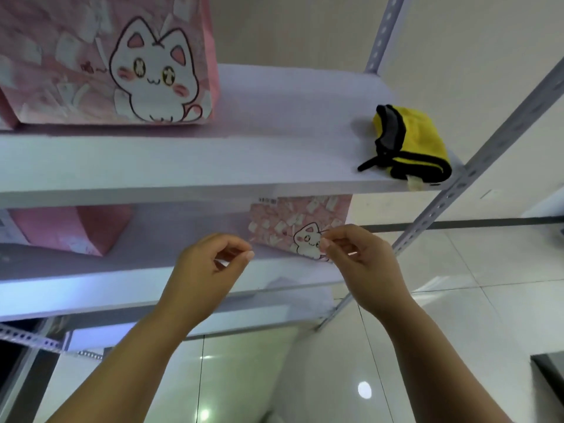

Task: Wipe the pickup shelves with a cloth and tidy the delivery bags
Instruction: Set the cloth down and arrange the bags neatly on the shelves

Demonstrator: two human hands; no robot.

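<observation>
A yellow cloth (418,138) with black trim lies bunched at the right end of the upper white shelf (183,166). A large pink bag (100,59) with a white cat print stands at the left of that shelf. On the middle shelf (91,288) a small pink cat bag (280,222) stands at the right, and another pink bag (70,230) lies at the left. My left hand (213,264) hovers before the middle shelf, fingers loosely curled, holding nothing. My right hand (360,257) is loosely curled just in front of the small bag, its fingertips at the cat print.
A perforated grey metal upright (503,129) runs diagonally along the shelves' right side. A lower shelf board (274,319) sits under the middle one. Glossy white floor tiles (457,300) lie below and to the right.
</observation>
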